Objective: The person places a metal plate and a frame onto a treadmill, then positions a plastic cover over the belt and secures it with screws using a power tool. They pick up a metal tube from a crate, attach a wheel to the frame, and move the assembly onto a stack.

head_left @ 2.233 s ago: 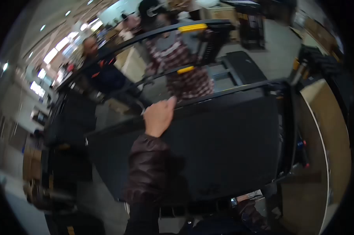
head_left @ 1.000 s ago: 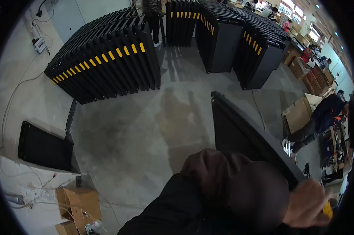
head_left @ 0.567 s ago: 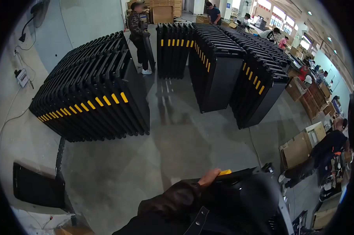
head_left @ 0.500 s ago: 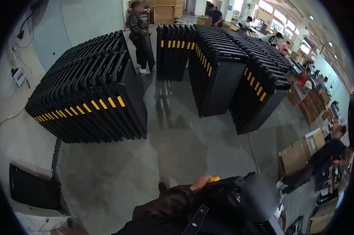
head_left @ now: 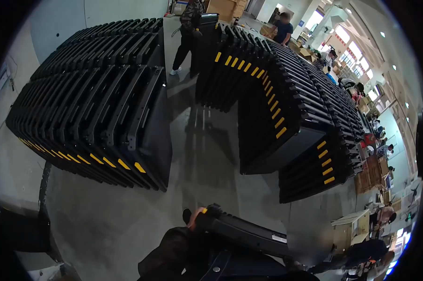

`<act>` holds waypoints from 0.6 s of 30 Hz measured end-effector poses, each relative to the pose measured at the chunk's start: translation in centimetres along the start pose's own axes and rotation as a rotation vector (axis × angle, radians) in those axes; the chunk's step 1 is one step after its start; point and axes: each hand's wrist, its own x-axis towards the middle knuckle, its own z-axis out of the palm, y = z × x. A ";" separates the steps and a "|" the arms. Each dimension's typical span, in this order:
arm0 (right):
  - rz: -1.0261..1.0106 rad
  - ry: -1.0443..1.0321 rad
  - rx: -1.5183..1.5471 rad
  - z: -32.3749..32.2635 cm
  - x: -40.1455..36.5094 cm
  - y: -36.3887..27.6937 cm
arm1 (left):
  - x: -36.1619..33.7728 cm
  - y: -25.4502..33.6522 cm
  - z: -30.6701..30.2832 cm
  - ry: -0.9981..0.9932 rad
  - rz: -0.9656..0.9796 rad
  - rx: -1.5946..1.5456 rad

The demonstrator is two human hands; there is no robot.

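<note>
At the bottom centre my left hand point(head_left: 196, 222) is closed around the yellow grip at the near-left end of a long, flat black panel point(head_left: 249, 233). A dark sleeve covers that arm. The panel lies slantwise in front of my body, with a small white label towards its right end. Its lower part and far end are hidden by my clothing and a blurred patch. My right hand is out of view. Ahead, on the left, a row of similar black panels point(head_left: 151, 124) stands upright on the floor, with yellow grips along the front.
More upright black panels point(head_left: 267, 152) stand in rows at centre and right. A person point(head_left: 188, 35) stands at the back beside one panel. Grey floor point(head_left: 197, 164) runs between the rows. Other people and boxes point(head_left: 352, 229) line the right side.
My view has shifted forward and tilted, so the rows look nearer. The held panel's gripped end has swung left and now faces more across my front. My left hand keeps its grip.
</note>
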 end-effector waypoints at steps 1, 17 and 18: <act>0.015 -0.001 -0.005 1.2 1.8 0.0 | 0.5 -3.6 -3.6 0.232 -0.203 -0.493; 0.482 -0.542 -0.374 24.0 39.3 15.2 | 7.5 -3.3 -1.1 1.547 0.540 -0.598; 0.494 -0.550 -0.383 24.5 40.8 15.7 | 9.7 -1.1 -1.2 1.591 0.659 -0.483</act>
